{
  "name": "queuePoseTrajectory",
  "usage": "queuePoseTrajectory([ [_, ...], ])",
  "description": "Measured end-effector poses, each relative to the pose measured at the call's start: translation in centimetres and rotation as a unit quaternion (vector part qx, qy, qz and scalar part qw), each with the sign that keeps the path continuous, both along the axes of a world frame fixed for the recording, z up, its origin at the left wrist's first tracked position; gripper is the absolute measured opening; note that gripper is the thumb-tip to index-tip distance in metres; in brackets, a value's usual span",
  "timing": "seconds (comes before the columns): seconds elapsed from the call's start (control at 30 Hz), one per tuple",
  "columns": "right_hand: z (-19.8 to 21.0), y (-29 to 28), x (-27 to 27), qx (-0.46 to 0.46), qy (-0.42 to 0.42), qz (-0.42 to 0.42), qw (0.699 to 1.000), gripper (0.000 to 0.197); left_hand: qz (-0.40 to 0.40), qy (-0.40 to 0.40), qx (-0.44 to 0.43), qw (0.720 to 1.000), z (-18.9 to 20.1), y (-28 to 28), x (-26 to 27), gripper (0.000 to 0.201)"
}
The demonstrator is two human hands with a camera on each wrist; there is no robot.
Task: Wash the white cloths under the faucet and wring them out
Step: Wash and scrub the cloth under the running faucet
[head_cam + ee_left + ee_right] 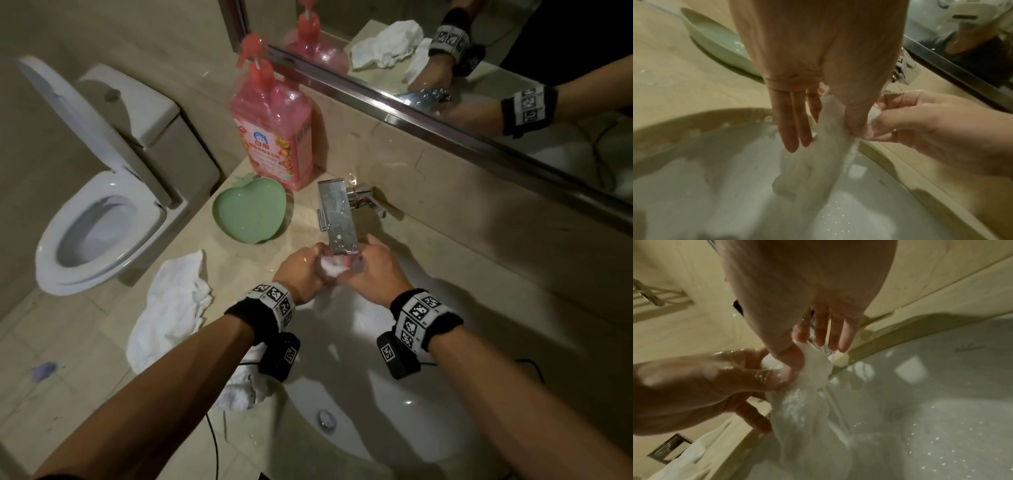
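Note:
Under the chrome faucet [337, 216] both hands hold one wet white cloth [334, 267]. My left hand [305, 270] pinches its top with the thumb while the other fingers [793, 123] point down along it. My right hand [373, 270] pinches the same bunched top from the other side, thumb against forefinger. The cloth [813, 170] hangs soaked into the white sink [376, 428], and water runs off the cloth [803, 402]. More white cloths [171, 308] lie crumpled on the counter to the left, and another cloth [239, 394] is draped at the sink's left rim.
A green apple-shaped dish [250, 214] and a pink soap bottle [274, 137] stand on the counter left of the faucet. A mirror [479, 68] runs along the back wall. An open toilet [102, 222] stands at the far left.

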State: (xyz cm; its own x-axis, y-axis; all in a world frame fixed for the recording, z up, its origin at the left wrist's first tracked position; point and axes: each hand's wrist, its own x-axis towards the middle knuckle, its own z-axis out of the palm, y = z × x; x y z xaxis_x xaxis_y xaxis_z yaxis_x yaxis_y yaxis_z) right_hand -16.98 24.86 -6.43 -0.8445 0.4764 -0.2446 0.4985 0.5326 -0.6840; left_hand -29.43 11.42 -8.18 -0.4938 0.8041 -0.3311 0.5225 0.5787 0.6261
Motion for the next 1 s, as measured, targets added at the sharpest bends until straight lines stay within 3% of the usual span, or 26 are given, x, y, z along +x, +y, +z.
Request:
queuePoseTrajectory([
  [0.13,1.0,1.2,1.1,-0.049,-0.017,0.015,0.999,0.021,-0.035,0.064,-0.026,0.997,0.0,0.7,0.4,0.063],
  [0.3,1.2,2.8,1.6,-0.011,-0.046,0.043,0.998,0.005,-0.097,-0.034,0.029,0.994,0.4,2.4,0.2,0.065],
  [0.4,0.6,4.0,2.5,0.036,-0.059,0.051,0.996,0.024,-0.225,0.055,0.026,0.972,0.7,2.9,-0.2,0.052],
  [0.47,0.2,4.4,3.0,0.046,-0.061,0.055,0.996,0.028,-0.260,0.108,0.056,0.958,0.9,2.9,-0.2,0.051],
  [0.53,-0.3,4.7,3.3,0.025,-0.060,0.045,0.997,0.027,-0.239,0.120,0.041,0.963,0.7,3.1,-0.2,0.048],
  [0.63,-1.0,5.0,3.5,-0.011,-0.053,0.021,0.998,0.019,-0.195,0.070,-0.039,0.978,0.2,3.1,-0.5,0.062],
  [0.7,-1.4,5.1,3.7,-0.045,-0.063,0.017,0.997,0.005,-0.155,0.061,-0.036,0.985,0.1,2.7,-1.1,0.047],
  [0.83,-2.4,4.5,2.8,-0.074,-0.106,0.013,0.991,0.041,-0.084,0.096,-0.038,0.991,-0.2,1.4,-2.4,0.029],
  [1.0,-2.4,1.5,-0.1,-0.089,-0.056,-0.013,0.994,0.034,-0.040,0.112,-0.040,0.992,0.8,-1.1,-3.5,0.045],
])
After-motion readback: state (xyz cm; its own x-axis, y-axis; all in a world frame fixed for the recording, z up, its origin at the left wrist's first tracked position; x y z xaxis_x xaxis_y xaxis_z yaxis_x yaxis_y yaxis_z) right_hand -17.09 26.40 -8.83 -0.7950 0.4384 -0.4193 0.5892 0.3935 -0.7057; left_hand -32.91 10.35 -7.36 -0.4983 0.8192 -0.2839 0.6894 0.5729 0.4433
